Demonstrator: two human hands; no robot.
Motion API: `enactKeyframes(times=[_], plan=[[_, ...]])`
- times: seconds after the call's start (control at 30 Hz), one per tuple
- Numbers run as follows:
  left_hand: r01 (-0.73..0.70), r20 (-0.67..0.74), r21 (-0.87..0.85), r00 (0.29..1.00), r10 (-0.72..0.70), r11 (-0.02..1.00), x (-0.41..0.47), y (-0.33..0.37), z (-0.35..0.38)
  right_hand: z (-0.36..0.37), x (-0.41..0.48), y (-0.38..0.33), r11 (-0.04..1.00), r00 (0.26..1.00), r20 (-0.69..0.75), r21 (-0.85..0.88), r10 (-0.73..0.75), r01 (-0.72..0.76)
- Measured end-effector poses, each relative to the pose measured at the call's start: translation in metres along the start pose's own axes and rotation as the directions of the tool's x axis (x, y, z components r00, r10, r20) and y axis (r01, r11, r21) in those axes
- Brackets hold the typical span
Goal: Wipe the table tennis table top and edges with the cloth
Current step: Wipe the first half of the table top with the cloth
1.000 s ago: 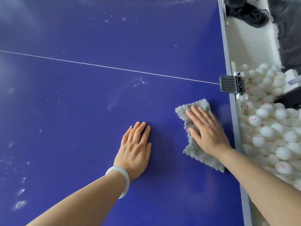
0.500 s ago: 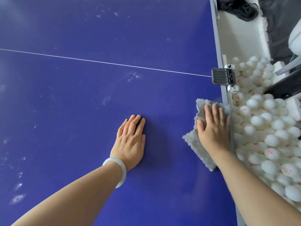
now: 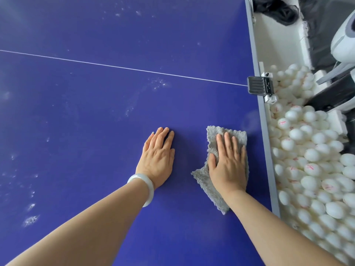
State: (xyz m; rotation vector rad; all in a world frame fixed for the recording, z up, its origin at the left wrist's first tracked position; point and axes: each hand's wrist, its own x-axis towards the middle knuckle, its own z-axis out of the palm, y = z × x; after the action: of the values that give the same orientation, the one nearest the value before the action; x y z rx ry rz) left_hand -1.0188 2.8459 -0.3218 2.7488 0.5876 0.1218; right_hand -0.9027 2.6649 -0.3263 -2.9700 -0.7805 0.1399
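My flat right hand (image 3: pixel 228 166) drew the cloth (image 3: pixel 203 179) back from the edge (image 3: pixel 266 150) of the bench (image 3: pixel 96 112). My left hand (image 3: pixel 158 158) stayed flat and empty; dust specks (image 3: pixel 30 220) remained.

A: Table top (image 3: pixel 96 112): a smooth blue coating with a semi-matt finish is recorded, and a soft sheen is seen at upper left. Pale dusty specks are noted on it.

B: Cloth (image 3: pixel 200 176): a grey, thick, fluffy pile is observed, matt, with a ragged nap at the edges.

A: Edge band (image 3: pixel 268 154): grey, smooth, matt. The material cannot be told.

B: Balls (image 3: pixel 296 134): white, smooth, a faintly glossy plastic look. Bangle (image 3: pixel 148 184): pale, polished, glassy. Clamp (image 3: pixel 258 87): black ribbed plastic is noted.
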Motion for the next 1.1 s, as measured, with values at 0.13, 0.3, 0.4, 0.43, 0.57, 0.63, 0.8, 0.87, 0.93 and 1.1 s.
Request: enactKeyframes(times=[0.13, 0.3, 0.4, 0.43, 0.57, 0.63, 0.8, 0.87, 0.93, 1.1], plan=[[0.004, 0.025, -0.101, 1.000, -0.002, 0.995, -0.034, 0.001, -0.009, 0.000, -0.001, 0.004, 1.000, 1.000, 0.014, -0.002, -0.015, 0.015], [-0.025, 0.063, 0.075, 0.998, 0.020, 0.997, -0.104, -0.012, -0.013, 0.001, -0.001, 0.002, 1.000, 1.000, 0.012, 0.001, -0.022, 0.022], [0.003, 0.075, 0.120, 0.997, -0.012, 0.993, -0.107, -0.011, -0.013, 0.001, -0.001, 0.002, 0.999, 0.999, 0.022, -0.022, -0.026, 0.026], [0.005, 0.079, 0.122, 0.997, -0.015, 0.992, -0.107, -0.010, -0.013, 0.001, -0.002, 0.002, 0.999, 0.999, 0.027, -0.029, -0.026, 0.027], [-0.001, 0.107, 0.124, 0.994, -0.012, 0.992, -0.107, -0.013, -0.013, 0.001, -0.058, -0.016, 0.985, 0.985, 0.001, -0.039, -0.170, 0.170], [-0.004, 0.096, 0.120, 0.995, -0.007, 0.993, -0.106, -0.013, -0.013, 0.009, -0.110, -0.015, 0.917, 0.917, 0.028, -0.019, -0.399, 0.399], [-0.003, 0.103, 0.106, 0.995, -0.008, 0.994, -0.106, -0.012, -0.012, -0.006, -0.077, 0.050, 0.802, 0.804, 0.105, -0.069, -0.586, 0.594], [-0.003, 0.096, 0.123, 0.995, -0.008, 0.992, -0.107, -0.012, -0.012, -0.012, -0.045, 0.047, 0.985, 0.985, 0.036, -0.033, -0.169, 0.170], [-0.004, 0.101, 0.129, 0.995, -0.009, 0.992, -0.107, -0.011, -0.013, -0.008, -0.043, 0.015, 0.995, 0.995, 0.004, 0.000, 0.101, -0.101], [-0.008, 0.094, 0.121, 0.996, -0.003, 0.993, -0.107, -0.010, -0.014, 0.013, -0.140, -0.016, 0.884, 0.884, 0.010, -0.019, -0.467, 0.467]])
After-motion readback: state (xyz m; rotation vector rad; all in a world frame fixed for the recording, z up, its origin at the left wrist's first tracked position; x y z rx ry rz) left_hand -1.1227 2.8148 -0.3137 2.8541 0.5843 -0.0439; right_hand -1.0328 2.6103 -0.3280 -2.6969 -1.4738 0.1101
